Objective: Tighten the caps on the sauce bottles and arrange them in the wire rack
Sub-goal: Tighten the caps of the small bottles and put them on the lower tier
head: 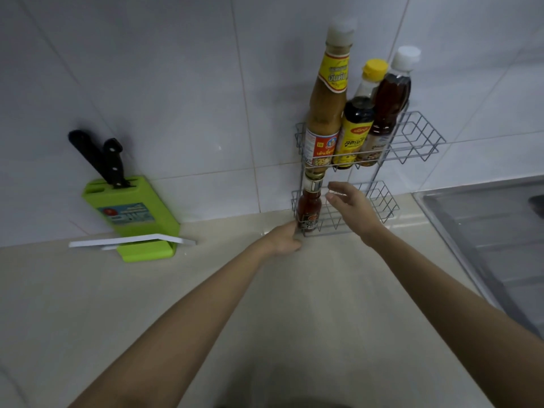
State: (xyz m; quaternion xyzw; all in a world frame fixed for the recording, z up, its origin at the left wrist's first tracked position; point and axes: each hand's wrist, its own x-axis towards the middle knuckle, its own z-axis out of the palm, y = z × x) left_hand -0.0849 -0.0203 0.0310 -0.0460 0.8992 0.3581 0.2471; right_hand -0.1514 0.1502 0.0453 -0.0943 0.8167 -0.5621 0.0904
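A two-tier wire rack point(418, 136) stands against the tiled wall. Its upper shelf holds a tall tan sauce bottle point(326, 110), a dark bottle with a yellow cap point(356, 125) and a brown bottle with a white cap point(388, 107). A small red sauce bottle point(309, 207) stands at the left end of the lower shelf point(379, 201). My left hand point(285, 238) rests at the rack's lower left corner, fingers touching the wire. My right hand point(351, 206) hovers just right of the red bottle with fingers apart, holding nothing.
A green knife block point(132, 213) with two black-handled knives stands at the left, with a white board point(132, 240) in front of it. A steel sink point(482, 231) lies at the right. Beige counter point(206, 304) spreads in front.
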